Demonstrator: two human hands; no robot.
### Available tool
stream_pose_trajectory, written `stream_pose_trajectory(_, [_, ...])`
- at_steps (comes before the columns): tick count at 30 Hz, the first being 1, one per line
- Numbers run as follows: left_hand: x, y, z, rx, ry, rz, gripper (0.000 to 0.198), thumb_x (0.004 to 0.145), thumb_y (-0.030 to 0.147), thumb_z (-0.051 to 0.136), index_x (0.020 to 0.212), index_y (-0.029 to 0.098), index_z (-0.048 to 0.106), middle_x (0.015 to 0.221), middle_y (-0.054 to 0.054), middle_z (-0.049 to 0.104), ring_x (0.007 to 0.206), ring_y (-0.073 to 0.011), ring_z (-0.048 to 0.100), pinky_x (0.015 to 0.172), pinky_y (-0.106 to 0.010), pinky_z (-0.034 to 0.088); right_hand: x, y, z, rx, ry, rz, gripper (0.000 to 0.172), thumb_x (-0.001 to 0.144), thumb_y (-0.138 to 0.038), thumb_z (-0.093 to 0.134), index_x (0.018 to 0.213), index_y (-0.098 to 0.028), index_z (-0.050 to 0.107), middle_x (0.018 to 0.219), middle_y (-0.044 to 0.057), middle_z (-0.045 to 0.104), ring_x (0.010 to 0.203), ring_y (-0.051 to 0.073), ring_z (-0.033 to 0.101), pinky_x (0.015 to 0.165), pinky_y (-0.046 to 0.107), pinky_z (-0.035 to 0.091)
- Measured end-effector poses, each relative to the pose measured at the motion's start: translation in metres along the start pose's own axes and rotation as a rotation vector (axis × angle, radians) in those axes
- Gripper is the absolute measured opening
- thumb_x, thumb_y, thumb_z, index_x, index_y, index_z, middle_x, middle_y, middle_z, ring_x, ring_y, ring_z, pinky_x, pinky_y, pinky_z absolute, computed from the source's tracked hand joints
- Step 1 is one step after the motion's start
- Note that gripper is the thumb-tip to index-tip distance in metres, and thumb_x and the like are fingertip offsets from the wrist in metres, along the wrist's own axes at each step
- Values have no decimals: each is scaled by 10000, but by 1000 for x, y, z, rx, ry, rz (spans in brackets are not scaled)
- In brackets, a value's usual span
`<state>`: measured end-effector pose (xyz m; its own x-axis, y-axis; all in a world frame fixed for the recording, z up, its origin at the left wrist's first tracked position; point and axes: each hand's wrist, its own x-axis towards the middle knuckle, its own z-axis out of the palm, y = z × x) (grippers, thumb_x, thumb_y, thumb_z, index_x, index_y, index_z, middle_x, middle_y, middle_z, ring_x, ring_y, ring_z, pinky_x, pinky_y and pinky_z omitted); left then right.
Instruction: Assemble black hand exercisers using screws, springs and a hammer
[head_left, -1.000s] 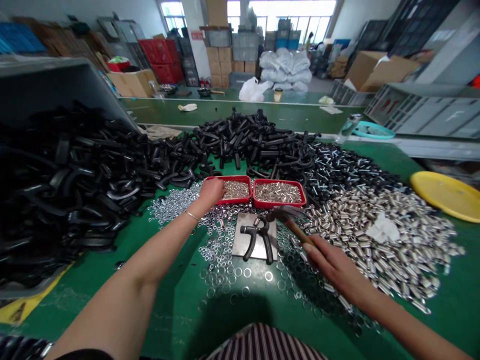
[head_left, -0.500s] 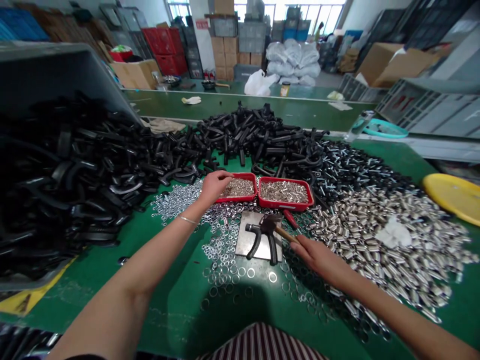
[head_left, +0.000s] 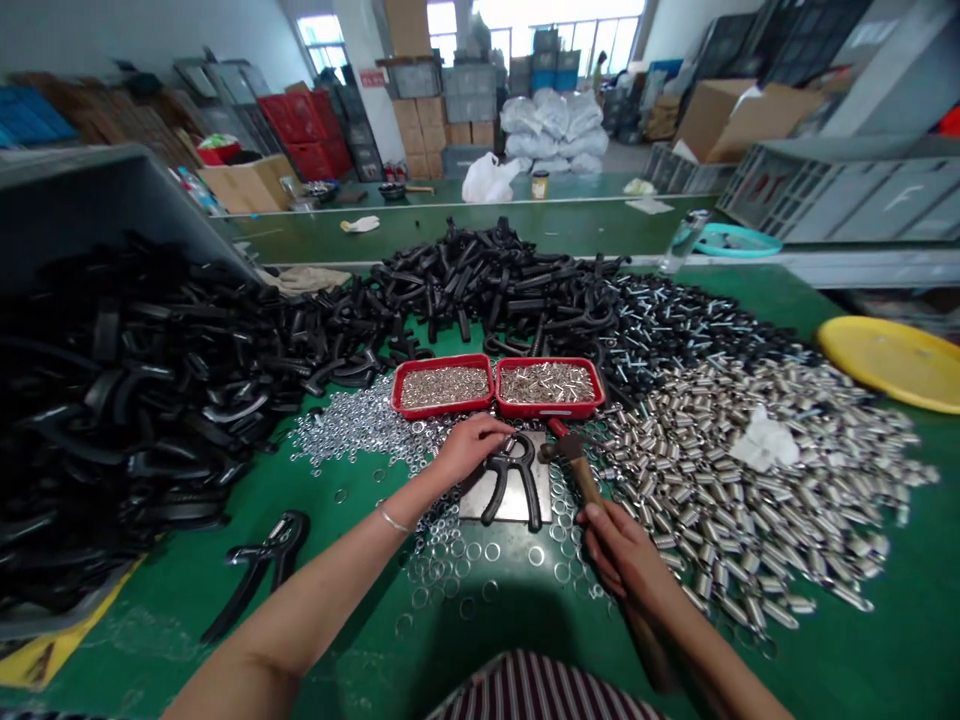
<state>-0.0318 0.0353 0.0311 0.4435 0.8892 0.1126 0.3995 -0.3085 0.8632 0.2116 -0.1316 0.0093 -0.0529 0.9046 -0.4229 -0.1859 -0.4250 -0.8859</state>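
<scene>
A black hand grip exerciser (head_left: 512, 480) with two legs lies on a small metal plate (head_left: 471, 503) on the green table. My left hand (head_left: 472, 445) reaches over its upper left part, fingertips pinched together at the top; whatever is between them is too small to make out. My right hand (head_left: 619, 545) is wrapped around the wooden handle of a hammer (head_left: 581, 470). The hammer's head hangs just right of the plate, apart from the exerciser. Another assembled hand grip exerciser (head_left: 266, 560) lies left of my left forearm.
Two red trays (head_left: 495, 395) of small metal parts stand behind the plate. Nuts (head_left: 360, 420) and washers (head_left: 450, 560) are scattered around. Black handles (head_left: 480, 280) are heaped behind, with more in a grey crate (head_left: 150, 190). Springs (head_left: 712, 480) and a yellow lid (head_left: 892, 365) lie right.
My left hand has moved from the left red tray to the hand grip exerciser on the plate. The hammer has shifted right, off the exerciser. The view has shifted too.
</scene>
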Motion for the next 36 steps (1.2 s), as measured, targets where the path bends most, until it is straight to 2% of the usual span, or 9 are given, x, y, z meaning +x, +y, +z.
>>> stream_pose_trajectory(3, [8, 3, 5, -14, 1, -55, 211, 837, 236, 635, 1023, 183, 719, 911, -40, 714, 839, -179, 662, 800, -308, 509, 4, -2, 1, -3, -2, -12, 393, 890, -606, 553, 937, -221, 494, 534, -95, 494, 306, 26, 225, 256, 131, 207])
stream_pose_trajectory(7, [16, 8, 8, 14, -10, -149, 147, 840, 255, 635, 932, 159, 696, 814, -30, 717, 736, -177, 660, 704, -283, 504, 8, -3, 6, 6, 6, 7, 383, 881, -596, 568, 930, -224, 492, 533, -98, 503, 301, 30, 227, 251, 137, 186])
stream_pose_trajectory(13, [21, 3, 7, 352, -14, 89, 162, 906, 248, 591, 872, 172, 730, 915, -69, 710, 915, -211, 637, 881, -348, 474, 11, -6, 8, 14, -10, 7, 384, 877, -603, 562, 919, -229, 486, 541, -94, 509, 306, 38, 258, 260, 148, 203])
stream_pose_trajectory(23, [20, -1, 14, 510, -1, 108, 156, 926, 245, 590, 873, 171, 717, 888, -63, 675, 884, -208, 613, 846, -351, 468, 13, -7, 7, 10, -11, 19, 395, 859, -613, 574, 920, -232, 495, 547, -92, 514, 306, 43, 273, 256, 159, 213])
stream_pose_trajectory(27, [13, 0, 20, 749, 5, 278, 180, 956, 214, 530, 889, 165, 690, 909, -89, 644, 908, -234, 566, 841, -397, 438, 10, -6, 9, -26, -3, 7, 382, 890, -609, 544, 923, -232, 494, 554, -89, 515, 310, 49, 273, 264, 170, 214])
stream_pose_trajectory(29, [10, -3, 24, 863, 1, 382, 208, 971, 186, 481, 907, 160, 677, 929, -104, 632, 918, -247, 542, 836, -417, 422, 8, -8, 11, -61, 9, 3, 388, 904, -620, 513, 930, -234, 492, 576, -79, 533, 314, 55, 284, 272, 180, 205])
stream_pose_trajectory(31, [8, -7, 27, 904, 3, 417, 212, 977, 177, 465, 926, 157, 669, 932, -105, 625, 916, -251, 531, 823, -415, 416, 6, -12, 10, -125, 19, -13, 401, 912, -639, 478, 932, -239, 486, 601, -67, 553, 319, 64, 302, 284, 195, 205])
stream_pose_trajectory(33, [8, -10, 29, 886, 14, 386, 200, 979, 192, 472, 952, 154, 667, 932, -100, 623, 918, -250, 531, 822, -409, 414, 7, -22, 6, -257, 26, -72, 401, 923, -640, 453, 909, -241, 490, 615, -52, 562, 355, 83, 365, 327, 213, 260])
stream_pose_trajectory(36, [5, -7, 27, 801, 52, 303, 183, 967, 276, 533, 1035, 159, 658, 987, -94, 626, 963, -249, 539, 855, -406, 415, 15, -49, -2, -554, 16, -228, 376, 945, -592, 451, 850, -235, 520, 614, -18, 567, 514, 146, 521, 482, 262, 392])
